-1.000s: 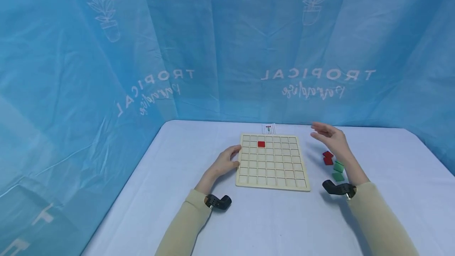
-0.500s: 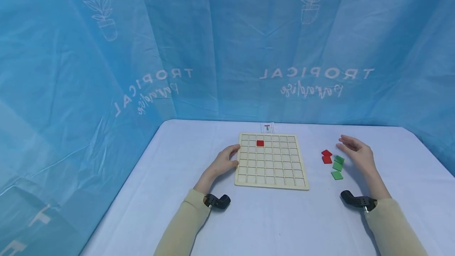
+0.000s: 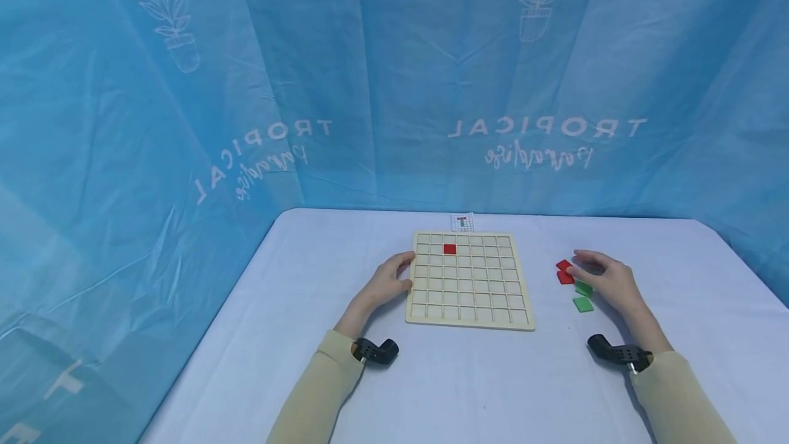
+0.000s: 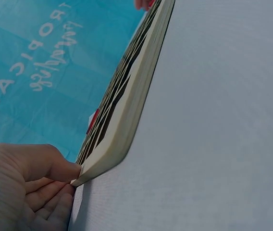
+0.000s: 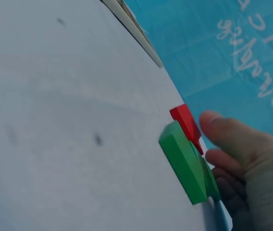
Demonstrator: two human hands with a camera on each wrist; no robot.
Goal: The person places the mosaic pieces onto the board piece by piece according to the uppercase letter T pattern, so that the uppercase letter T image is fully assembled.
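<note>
A pale wooden grid board lies on the table, a red tile in one of its upper squares. My left hand holds the board's left edge, its thumb at the rim and the other fingers bent beside it. My right hand reaches over the loose tiles right of the board, thumb and fingers apart. Below its thumb are red tiles; a green tile lies nearer me. Another green tile is partly covered by the hand. In the right wrist view the fingers are partly hidden behind the green tiles.
A small printed pattern card lies behind the board. White cloth covers the table. A blue printed curtain hangs along the back and left side. Each wrist wears a black camera mount.
My right hand first moved right and toward me, past the tiles, then came back left and down over the red and green tiles. The left hand stays at the board's edge.
</note>
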